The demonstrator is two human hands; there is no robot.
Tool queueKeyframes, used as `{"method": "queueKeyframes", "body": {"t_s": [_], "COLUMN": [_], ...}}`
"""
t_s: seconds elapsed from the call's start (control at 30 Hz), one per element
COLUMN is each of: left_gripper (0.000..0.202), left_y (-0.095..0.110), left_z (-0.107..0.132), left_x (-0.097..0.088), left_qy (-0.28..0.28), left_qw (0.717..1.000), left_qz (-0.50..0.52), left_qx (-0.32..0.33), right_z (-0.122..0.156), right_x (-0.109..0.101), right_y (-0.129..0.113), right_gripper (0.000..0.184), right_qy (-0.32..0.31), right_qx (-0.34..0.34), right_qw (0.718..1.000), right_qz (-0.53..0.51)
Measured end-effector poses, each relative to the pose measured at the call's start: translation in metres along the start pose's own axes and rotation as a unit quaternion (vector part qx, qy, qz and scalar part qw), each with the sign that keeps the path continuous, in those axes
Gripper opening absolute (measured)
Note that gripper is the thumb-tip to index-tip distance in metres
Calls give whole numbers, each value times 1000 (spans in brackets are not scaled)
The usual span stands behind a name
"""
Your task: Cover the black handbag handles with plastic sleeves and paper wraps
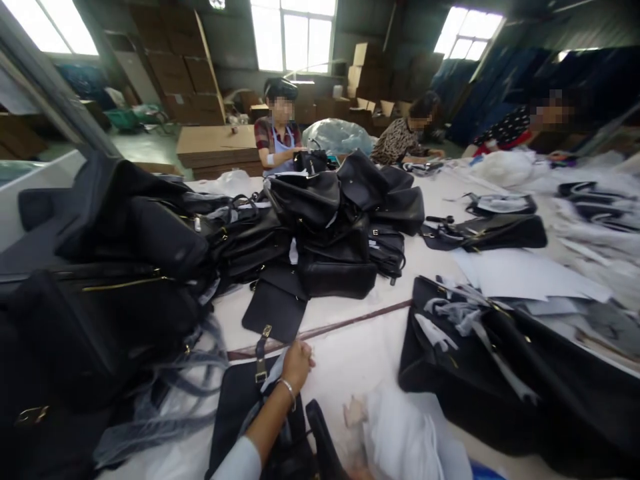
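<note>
My left hand (299, 365), with a bracelet at the wrist, is closed above a black bag (235, 393) lying at the front of the table. Whatever its fingers hold, if anything, is hidden. Beside it, a buckled strap (261, 353) runs up to a black flap (277, 310). A black handle or strap (323, 433) rises to the right of my forearm. Only a blurred bit of skin, apparently my right hand (361, 473), shows at the bottom edge; its fingers cannot be made out. White wrapping sheets (407, 433) lie close by it.
Black bags (325, 247) are heaped across the table's middle, with more bags (115, 300) stacked at left. Another large black bag (480, 353) lies at right, near white sheets (535, 273). Several co-workers, one in an apron (283, 140), are at the far side.
</note>
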State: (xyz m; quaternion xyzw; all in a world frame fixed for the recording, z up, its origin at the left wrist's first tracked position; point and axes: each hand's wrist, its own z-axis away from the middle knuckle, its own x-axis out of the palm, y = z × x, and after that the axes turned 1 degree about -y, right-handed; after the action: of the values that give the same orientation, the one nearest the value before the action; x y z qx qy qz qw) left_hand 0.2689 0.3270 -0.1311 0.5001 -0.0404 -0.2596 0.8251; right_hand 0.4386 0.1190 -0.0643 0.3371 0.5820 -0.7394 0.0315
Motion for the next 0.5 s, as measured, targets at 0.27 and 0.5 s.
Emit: {"method": "queueKeyframes", "body": {"t_s": [0.27, 0.5], "left_gripper": [36, 38], "left_y": [19, -23], "left_z": [7, 128], "left_x": [-19, -132], "left_qy": [23, 59], "left_qw": [997, 996], "left_qz": [79, -51], "left_qx": [10, 34], "right_z": [-28, 79], "right_x": [15, 84], "right_y": [3, -27], "right_gripper": [34, 31], "right_qy": [83, 11], "right_qx": [65, 116], "right_qw": [994, 993], "right_qz": [-3, 10]}}
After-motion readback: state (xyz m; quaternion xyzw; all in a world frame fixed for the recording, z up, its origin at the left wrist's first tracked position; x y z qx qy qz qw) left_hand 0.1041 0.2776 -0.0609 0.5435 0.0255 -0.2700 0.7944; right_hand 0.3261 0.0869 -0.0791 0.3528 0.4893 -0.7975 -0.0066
